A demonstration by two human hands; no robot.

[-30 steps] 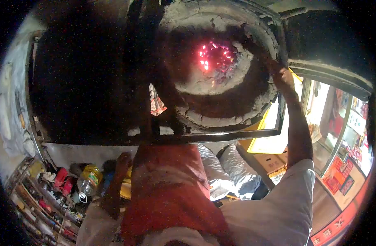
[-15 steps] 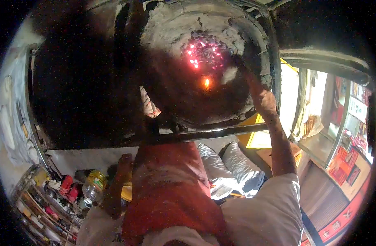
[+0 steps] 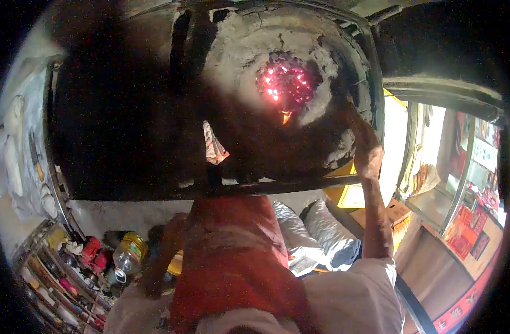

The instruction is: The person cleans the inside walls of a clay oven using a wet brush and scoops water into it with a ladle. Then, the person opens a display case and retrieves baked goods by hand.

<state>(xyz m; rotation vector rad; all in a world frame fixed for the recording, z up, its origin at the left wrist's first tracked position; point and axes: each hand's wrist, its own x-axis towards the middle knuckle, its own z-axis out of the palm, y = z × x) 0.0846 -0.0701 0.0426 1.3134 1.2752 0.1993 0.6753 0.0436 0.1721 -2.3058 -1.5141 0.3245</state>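
My right hand (image 3: 368, 156) is closed at the right side of the round, ash-grey fire pit (image 3: 244, 39). Its fingers reach into the dark, where what they hold is hidden. Glowing coals (image 3: 288, 83) lie in the pit, with a small orange flame (image 3: 286, 117) at their lower edge. Beside the red apron (image 3: 232, 250) hangs my left hand (image 3: 176, 225), dark and smeared, its fingers unclear. A crumpled red-and-white wrapper or cloth (image 3: 215, 146) rests left of the pit.
Silvery-white sacks (image 3: 319, 236) stand below the stove's front edge (image 3: 238, 189). A clear bottle with a yellow label (image 3: 130, 253) and a cluttered rack (image 3: 60, 278) are at the lower left. Yellow material (image 3: 344, 192), a cardboard box (image 3: 394, 211) and a glass-sided case (image 3: 438, 195) are at the right.
My right hand has moved down and nearer to me along the pit's right side. The orange flame shows more clearly than a second ago. My left hand has shifted slightly and looks more blurred.
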